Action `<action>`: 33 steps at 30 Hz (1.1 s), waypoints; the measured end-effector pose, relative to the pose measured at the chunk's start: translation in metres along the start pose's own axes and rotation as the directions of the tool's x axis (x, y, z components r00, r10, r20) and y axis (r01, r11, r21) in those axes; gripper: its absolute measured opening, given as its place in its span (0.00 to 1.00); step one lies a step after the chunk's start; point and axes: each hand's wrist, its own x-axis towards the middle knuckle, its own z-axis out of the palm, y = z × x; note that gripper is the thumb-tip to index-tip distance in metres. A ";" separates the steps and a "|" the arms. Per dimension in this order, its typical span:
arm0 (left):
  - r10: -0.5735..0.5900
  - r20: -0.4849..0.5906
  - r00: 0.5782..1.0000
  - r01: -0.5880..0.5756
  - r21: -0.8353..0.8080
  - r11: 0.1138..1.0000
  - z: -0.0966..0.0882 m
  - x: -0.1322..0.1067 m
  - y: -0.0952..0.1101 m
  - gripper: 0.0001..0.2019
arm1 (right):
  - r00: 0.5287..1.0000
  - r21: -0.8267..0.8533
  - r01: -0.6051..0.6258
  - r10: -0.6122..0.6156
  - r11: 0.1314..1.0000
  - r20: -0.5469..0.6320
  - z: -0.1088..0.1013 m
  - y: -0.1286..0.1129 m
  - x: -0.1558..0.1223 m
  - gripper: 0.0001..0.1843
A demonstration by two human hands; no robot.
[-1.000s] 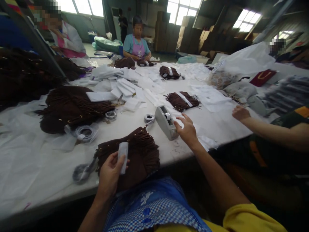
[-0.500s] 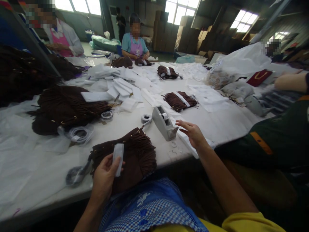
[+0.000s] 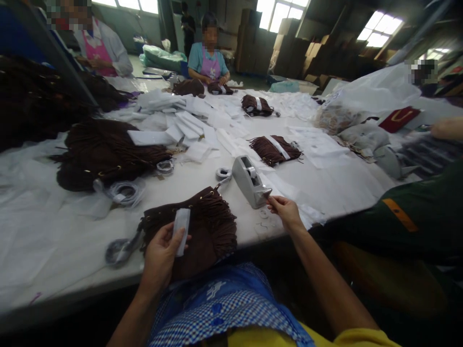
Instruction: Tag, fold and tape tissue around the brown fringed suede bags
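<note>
My left hand (image 3: 159, 254) grips a folded white paper strip (image 3: 181, 224) and presses it against a brown fringed suede bag (image 3: 202, 226) lying at the table's near edge. My right hand (image 3: 285, 211) is pinched at the cutter end of a grey tape dispenser (image 3: 249, 180), its fingertips closed on what looks like the tape end. A silvery strap (image 3: 121, 249) wrapped in clear plastic trails from the bag's left side.
A heap of brown fringed bags (image 3: 104, 154) lies at the left, wrapped bags (image 3: 273, 149) and white paper sheets (image 3: 188, 125) further out. A person's green sleeve (image 3: 408, 217) sits at the right. Other people work at the far end of the white table (image 3: 54, 241).
My right hand dropped from above the dispenser to its cutter end and pinched shut. The person at the right withdrew their arm. My left hand kept its hold on the strip.
</note>
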 end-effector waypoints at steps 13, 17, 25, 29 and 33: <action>0.053 0.140 0.989 -0.045 -0.059 0.997 -0.004 -0.005 0.000 0.31 | 0.640 0.040 0.034 -0.053 0.999 0.766 0.155 -0.035 -0.105 0.23; 0.122 0.175 0.977 -0.109 -0.084 0.991 -0.008 -0.002 -0.004 0.28 | 0.596 0.009 0.145 -0.095 0.989 0.797 0.181 -0.037 -0.102 0.36; 0.081 0.206 0.975 -0.058 -0.116 0.992 -0.014 -0.001 -0.006 0.27 | 0.652 -0.258 0.354 -0.039 0.899 0.757 0.183 -0.039 -0.096 0.36; 0.035 0.209 0.977 -0.010 -0.118 0.993 -0.015 -0.003 -0.005 0.29 | 0.716 -0.332 0.465 -0.128 0.821 0.686 0.174 -0.035 -0.095 0.36; 0.032 0.190 0.981 -0.010 -0.111 0.994 -0.015 -0.003 -0.004 0.29 | 0.776 -0.319 0.481 -0.227 0.817 0.588 0.158 -0.037 -0.101 0.33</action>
